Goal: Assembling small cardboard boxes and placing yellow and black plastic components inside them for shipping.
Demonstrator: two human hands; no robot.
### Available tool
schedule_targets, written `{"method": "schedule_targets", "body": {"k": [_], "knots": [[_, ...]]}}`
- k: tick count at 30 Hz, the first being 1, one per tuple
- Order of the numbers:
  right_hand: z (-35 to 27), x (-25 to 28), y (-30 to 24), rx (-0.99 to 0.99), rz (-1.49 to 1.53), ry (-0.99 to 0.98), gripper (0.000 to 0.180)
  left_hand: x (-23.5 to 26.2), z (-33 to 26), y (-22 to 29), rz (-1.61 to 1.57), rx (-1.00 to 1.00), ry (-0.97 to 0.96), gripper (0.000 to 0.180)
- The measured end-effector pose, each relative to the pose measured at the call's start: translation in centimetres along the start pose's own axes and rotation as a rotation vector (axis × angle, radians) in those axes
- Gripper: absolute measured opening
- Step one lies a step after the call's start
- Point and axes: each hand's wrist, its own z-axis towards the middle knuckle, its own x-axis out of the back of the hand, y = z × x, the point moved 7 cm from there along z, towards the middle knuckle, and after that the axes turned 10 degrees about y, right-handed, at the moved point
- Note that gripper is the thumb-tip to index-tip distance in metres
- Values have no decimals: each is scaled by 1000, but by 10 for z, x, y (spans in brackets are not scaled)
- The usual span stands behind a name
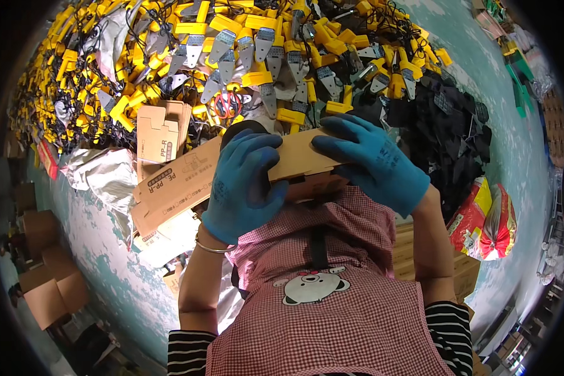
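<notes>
**Box in both hands, hemmed in by clips**

I hold a flat brown box (pixel 294 164) against my chest, just above my checked apron (pixel 332 294). My left hand (pixel 244 185) grips its near edge; my right hand (pixel 373 160) clamps its far end. Both wear blue gloves. The box is plain cardboard, folded, with its underside hidden by my fingers. More flat boxes (pixel 169 185) lie touching it on the left. A heap of yellow clips (pixel 232 50) crowds close above; open green floor (pixel 106 269) lies lower left.
</notes>
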Motion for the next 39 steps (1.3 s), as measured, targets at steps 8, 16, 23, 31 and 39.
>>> {"method": "schedule_targets", "body": {"k": [8,16,23,31,39], "knots": [[-6,-7,-8,-61,69,-3,53,-1,-36,1,0,-112,93,49],[-21,-13,-16,-72,-134,-11,53,-16,-62,11,236,-249,35,39],[-82,-23,-58,7,-407,506,30,-6,-31,28,123,-36,-26,41],[-113,-76,-42,-1053,788,645,19,-24,0,5,-82,287,115,15],[-116,-84,-51,-1447,1136,718,25,-46,-9,-2,-308,362,205,16]]}}
